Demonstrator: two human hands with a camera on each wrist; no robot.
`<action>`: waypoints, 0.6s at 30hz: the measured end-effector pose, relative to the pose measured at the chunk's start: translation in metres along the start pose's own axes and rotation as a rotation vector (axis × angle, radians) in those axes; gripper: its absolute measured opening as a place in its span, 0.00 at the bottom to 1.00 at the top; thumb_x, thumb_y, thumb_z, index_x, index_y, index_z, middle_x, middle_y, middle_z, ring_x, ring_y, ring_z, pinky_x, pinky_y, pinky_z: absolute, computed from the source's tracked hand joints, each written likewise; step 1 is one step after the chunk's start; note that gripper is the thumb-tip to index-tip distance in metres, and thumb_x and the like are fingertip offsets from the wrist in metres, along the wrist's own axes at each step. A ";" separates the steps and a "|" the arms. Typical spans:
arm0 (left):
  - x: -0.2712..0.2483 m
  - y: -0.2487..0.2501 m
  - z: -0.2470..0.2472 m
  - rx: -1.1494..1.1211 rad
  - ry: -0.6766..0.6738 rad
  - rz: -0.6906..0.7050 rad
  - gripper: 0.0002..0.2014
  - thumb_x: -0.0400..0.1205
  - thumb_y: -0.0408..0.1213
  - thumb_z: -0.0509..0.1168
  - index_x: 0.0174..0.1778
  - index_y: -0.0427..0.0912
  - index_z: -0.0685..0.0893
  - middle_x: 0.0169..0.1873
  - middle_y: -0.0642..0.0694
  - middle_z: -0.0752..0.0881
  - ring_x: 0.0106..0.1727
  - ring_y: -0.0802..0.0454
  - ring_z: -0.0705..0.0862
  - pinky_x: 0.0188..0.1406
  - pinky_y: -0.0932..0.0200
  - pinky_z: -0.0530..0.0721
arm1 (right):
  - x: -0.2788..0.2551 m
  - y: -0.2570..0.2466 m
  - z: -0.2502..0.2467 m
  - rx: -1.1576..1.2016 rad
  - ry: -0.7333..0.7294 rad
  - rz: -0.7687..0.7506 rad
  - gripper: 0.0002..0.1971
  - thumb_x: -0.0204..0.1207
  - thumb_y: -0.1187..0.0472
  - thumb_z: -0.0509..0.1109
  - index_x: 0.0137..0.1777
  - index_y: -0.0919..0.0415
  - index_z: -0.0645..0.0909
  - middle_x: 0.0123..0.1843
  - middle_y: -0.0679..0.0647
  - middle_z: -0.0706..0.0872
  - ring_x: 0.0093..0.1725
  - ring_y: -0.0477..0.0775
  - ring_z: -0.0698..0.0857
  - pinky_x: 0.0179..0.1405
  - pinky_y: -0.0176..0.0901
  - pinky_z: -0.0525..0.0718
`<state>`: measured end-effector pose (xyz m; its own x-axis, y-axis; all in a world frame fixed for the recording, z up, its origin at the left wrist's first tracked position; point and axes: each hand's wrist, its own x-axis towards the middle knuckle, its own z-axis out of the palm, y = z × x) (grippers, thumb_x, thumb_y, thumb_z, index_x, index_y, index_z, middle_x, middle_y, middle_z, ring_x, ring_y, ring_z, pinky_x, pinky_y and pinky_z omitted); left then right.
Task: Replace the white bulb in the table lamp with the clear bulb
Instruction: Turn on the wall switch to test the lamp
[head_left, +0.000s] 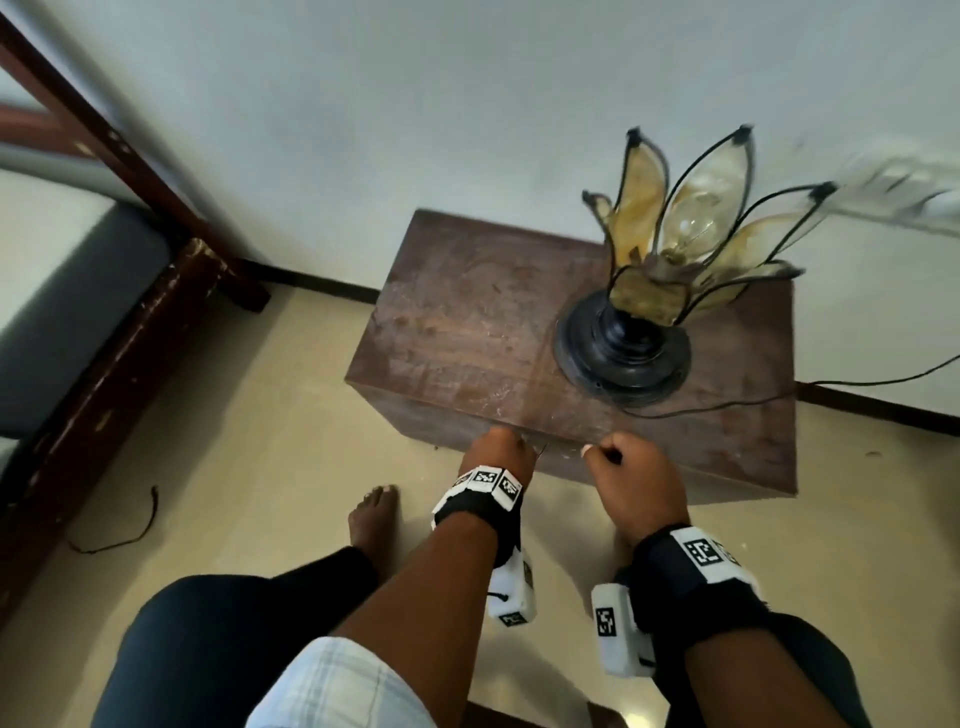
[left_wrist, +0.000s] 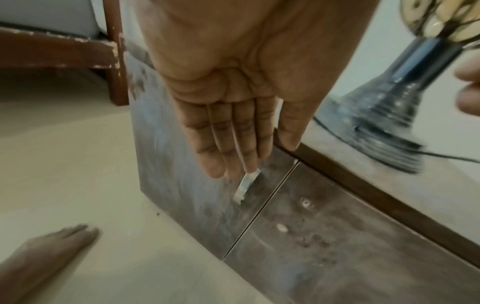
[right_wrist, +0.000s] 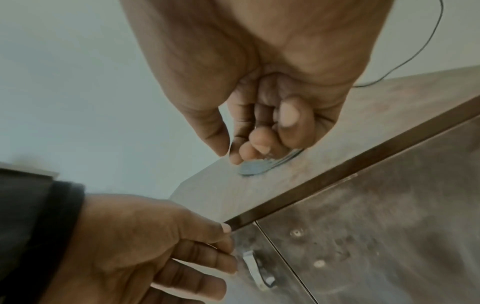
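Note:
The table lamp (head_left: 670, 249) with petal-shaped glass panels stands on the right half of a wooden cabinet (head_left: 467, 322). A clear bulb (head_left: 693, 223) sits inside the petals. No white bulb is in view. My left hand (left_wrist: 259, 158) reaches down the cabinet front with straight fingers. Its fingertips touch the metal door handle (left_wrist: 245, 187) and its thumb lies at the top edge. My right hand (right_wrist: 249, 144) hovers over the cabinet's front edge, left of the lamp base (head_left: 623, 353). Its fingers are curled into the palm and hold nothing.
The lamp's black cord (head_left: 857, 384) trails off the cabinet to the right. A dark wooden bed frame (head_left: 130, 322) stands to the left. A loose wire (head_left: 130, 530) lies on the tiled floor near my bare foot (head_left: 374, 514). The wall is right behind the cabinet.

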<state>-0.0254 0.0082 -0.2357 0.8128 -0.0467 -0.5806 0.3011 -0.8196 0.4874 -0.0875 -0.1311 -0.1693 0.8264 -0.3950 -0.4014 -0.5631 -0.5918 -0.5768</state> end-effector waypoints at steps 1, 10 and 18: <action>-0.011 0.008 -0.009 0.018 0.009 0.034 0.13 0.77 0.44 0.66 0.49 0.39 0.87 0.46 0.35 0.90 0.50 0.34 0.87 0.46 0.52 0.83 | -0.007 -0.006 -0.008 0.004 0.015 -0.017 0.15 0.78 0.54 0.68 0.32 0.58 0.74 0.30 0.50 0.79 0.37 0.60 0.80 0.34 0.46 0.72; -0.100 0.091 -0.079 0.290 0.070 0.366 0.12 0.77 0.43 0.64 0.40 0.36 0.84 0.42 0.34 0.89 0.45 0.33 0.87 0.39 0.51 0.82 | -0.059 -0.065 -0.082 -0.062 0.098 -0.203 0.06 0.74 0.56 0.71 0.50 0.50 0.81 0.47 0.52 0.89 0.48 0.58 0.87 0.47 0.50 0.87; -0.172 0.162 -0.139 0.505 0.240 0.614 0.10 0.79 0.46 0.62 0.46 0.47 0.86 0.46 0.42 0.89 0.50 0.39 0.87 0.45 0.50 0.84 | -0.111 -0.097 -0.177 -0.115 0.266 -0.320 0.13 0.77 0.55 0.68 0.61 0.53 0.81 0.60 0.52 0.87 0.61 0.58 0.85 0.52 0.43 0.80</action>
<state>-0.0470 -0.0373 0.0333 0.8613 -0.4927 -0.1236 -0.4441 -0.8485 0.2879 -0.1227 -0.1544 0.0567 0.9414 -0.3372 -0.0086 -0.2855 -0.7828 -0.5529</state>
